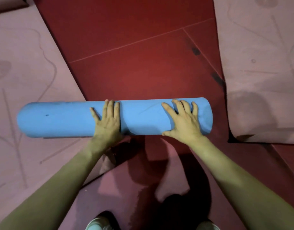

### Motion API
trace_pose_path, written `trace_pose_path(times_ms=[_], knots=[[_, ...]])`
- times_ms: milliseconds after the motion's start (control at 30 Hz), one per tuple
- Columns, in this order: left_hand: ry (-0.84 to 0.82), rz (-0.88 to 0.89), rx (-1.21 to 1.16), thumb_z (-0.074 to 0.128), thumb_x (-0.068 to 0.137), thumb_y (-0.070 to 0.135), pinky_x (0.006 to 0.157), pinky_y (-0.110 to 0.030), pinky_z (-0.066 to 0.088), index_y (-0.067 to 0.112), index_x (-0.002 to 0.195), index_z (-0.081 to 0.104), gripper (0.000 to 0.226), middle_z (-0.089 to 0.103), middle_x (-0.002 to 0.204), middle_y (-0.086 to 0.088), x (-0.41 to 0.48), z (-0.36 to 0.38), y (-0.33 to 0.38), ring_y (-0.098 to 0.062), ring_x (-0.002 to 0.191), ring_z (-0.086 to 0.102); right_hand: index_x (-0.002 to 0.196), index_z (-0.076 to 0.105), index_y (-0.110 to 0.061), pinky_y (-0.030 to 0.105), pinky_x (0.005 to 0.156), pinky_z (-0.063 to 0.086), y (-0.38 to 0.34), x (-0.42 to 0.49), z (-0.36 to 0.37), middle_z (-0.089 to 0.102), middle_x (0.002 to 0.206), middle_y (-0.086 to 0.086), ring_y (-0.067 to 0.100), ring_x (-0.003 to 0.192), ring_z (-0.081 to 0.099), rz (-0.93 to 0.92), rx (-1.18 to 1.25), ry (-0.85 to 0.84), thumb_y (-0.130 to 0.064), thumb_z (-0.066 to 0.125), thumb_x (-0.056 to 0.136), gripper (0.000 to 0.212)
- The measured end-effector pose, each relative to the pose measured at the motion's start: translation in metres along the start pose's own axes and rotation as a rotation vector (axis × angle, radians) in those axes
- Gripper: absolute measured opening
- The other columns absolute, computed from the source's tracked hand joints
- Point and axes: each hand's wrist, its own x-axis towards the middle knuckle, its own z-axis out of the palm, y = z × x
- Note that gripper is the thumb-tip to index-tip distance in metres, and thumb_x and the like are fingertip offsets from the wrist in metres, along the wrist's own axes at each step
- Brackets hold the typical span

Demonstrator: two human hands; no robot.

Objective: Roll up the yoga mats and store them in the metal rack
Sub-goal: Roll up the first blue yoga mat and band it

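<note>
A blue yoga mat, fully rolled into a thick cylinder, lies crosswise on the red floor in front of me. My left hand presses flat on the roll near its middle, fingers straight and pointing away from me. My right hand rests flat on the roll toward its right end, fingers spread. The metal rack is not in view.
A pink patterned mat lies unrolled on the left, partly under the roll's left end. Another pink mat lies on the right, its near corner lifted. Red floor stretches ahead. My knees and shoes are at the bottom.
</note>
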Motion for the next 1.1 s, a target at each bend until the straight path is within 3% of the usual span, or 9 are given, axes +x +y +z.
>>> trace_pose_path(times_ms=[100,200,300,400,533,667,767,933,1100], knots=[[0.046,0.173,0.069,0.083,0.039,0.056,0.097,-0.075,0.023,0.014,0.145,0.026,0.128,0.044,0.141,-0.021,0.005,0.006,0.041,-0.039,0.131,0.041,0.139,0.043,-0.025,0.061,0.105,0.014,-0.001,-0.002,0.005,0.043,0.139,0.014,0.031,0.126,0.033,0.011,-0.009,0.066,-0.054,0.083,0.049,0.103],[0.093,0.137,0.048,0.074,0.046,0.065,0.096,-0.068,0.032,0.014,0.141,0.032,0.116,0.052,0.131,-0.018,0.013,0.006,0.064,-0.036,0.120,0.048,0.140,0.043,-0.024,0.063,0.105,0.016,-0.002,-0.002,0.002,0.042,0.139,0.013,0.029,0.126,0.032,0.012,-0.014,0.072,-0.052,0.083,0.050,0.102],[0.148,0.186,0.002,0.081,0.044,0.055,0.094,-0.066,0.034,0.011,0.135,0.038,0.110,0.055,0.124,-0.017,0.014,0.011,0.053,-0.034,0.114,0.049,0.145,0.033,-0.027,0.058,0.109,0.005,-0.007,-0.005,-0.002,0.033,0.146,0.010,0.028,0.133,0.026,0.020,0.032,-0.002,-0.052,0.079,0.058,0.102],[0.209,0.216,-0.019,0.084,0.040,0.049,0.099,-0.065,0.028,0.010,0.135,0.041,0.111,0.053,0.126,-0.017,0.001,0.010,0.038,-0.033,0.117,0.046,0.138,0.045,-0.025,0.052,0.105,0.013,-0.013,-0.018,0.002,0.044,0.138,0.011,0.026,0.125,0.032,-0.024,0.076,0.083,-0.050,0.083,0.052,0.098],[0.142,0.160,-0.047,0.079,0.041,0.046,0.105,-0.066,0.016,0.011,0.137,0.041,0.109,0.047,0.136,-0.014,-0.024,0.007,0.033,-0.029,0.126,0.036,0.134,0.051,-0.020,0.039,0.104,0.018,0.001,-0.045,0.004,0.050,0.136,0.006,0.020,0.123,0.032,-0.117,0.209,0.142,-0.036,0.083,0.058,0.083],[0.065,0.062,-0.003,0.082,0.046,0.020,0.099,-0.076,0.014,0.006,0.137,0.036,0.104,0.042,0.138,-0.020,-0.027,0.009,0.053,-0.039,0.130,0.037,0.143,0.038,-0.025,0.040,0.114,0.009,0.028,-0.070,-0.007,0.036,0.148,0.000,0.019,0.135,0.024,-0.120,0.179,0.034,-0.025,0.078,0.067,0.086],[0.057,0.078,-0.004,0.086,0.045,0.021,0.097,-0.078,0.016,-0.002,0.139,0.036,0.108,0.042,0.139,-0.026,-0.018,0.008,0.073,-0.044,0.130,0.038,0.146,0.031,-0.027,0.045,0.115,0.009,0.040,-0.078,-0.014,0.024,0.154,-0.004,0.019,0.142,0.016,-0.024,0.219,-0.062,-0.023,0.072,0.075,0.082],[0.108,0.260,0.015,0.084,0.049,0.050,0.098,-0.074,0.023,-0.006,0.138,0.040,0.114,0.045,0.139,-0.027,-0.009,0.006,0.129,-0.044,0.128,0.044,0.133,0.051,-0.011,0.040,0.109,0.032,0.064,-0.117,-0.016,0.043,0.142,0.009,0.030,0.130,0.039,0.133,0.426,0.038,-0.017,0.074,0.074,0.063],[0.149,0.303,0.007,0.087,0.048,0.042,0.093,-0.076,0.026,-0.005,0.136,0.041,0.110,0.047,0.135,-0.028,-0.003,0.012,0.154,-0.044,0.125,0.047,0.114,0.064,-0.008,0.023,0.089,0.039,0.080,-0.177,-0.001,0.062,0.109,0.012,0.028,0.103,0.059,0.229,0.573,-0.120,-0.015,0.074,0.078,0.038]])
